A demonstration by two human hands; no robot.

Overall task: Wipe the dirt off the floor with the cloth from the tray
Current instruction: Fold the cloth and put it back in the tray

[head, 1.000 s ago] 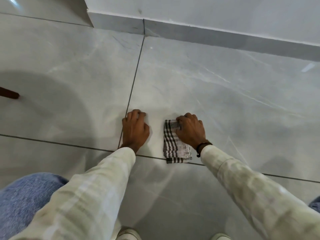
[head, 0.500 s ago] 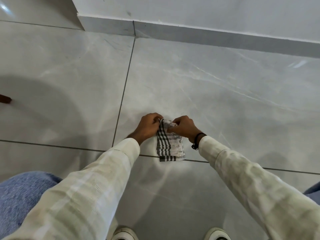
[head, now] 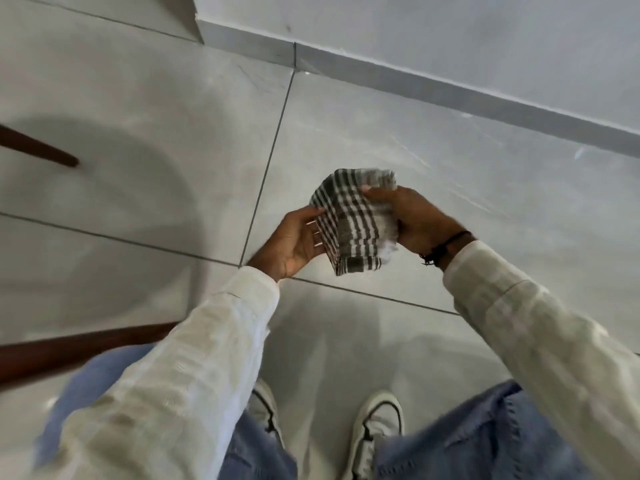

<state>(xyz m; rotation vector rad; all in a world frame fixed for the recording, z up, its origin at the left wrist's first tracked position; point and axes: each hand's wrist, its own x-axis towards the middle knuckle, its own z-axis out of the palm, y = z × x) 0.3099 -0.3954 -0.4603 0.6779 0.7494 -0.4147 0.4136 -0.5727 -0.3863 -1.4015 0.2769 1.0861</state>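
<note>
A folded black-and-white checked cloth [head: 349, 220] is lifted off the grey tiled floor [head: 381, 133] and held in the air between both hands. My right hand [head: 415, 220] grips its right side, thumb on top. My left hand [head: 294, 242] cups the cloth's left edge from below with the palm turned up. No tray is in view. I see no plain dirt mark on the tiles.
A grey skirting [head: 450, 91] and a white wall run across the top. Two dark wooden furniture legs [head: 38, 152] [head: 69, 351] reach in from the left. My white shoes [head: 377, 427] and blue jeans are at the bottom.
The cloth lay on the floor under my right hand. Both hands then took it and raised it off the tiles, and the view rose away from the floor.
</note>
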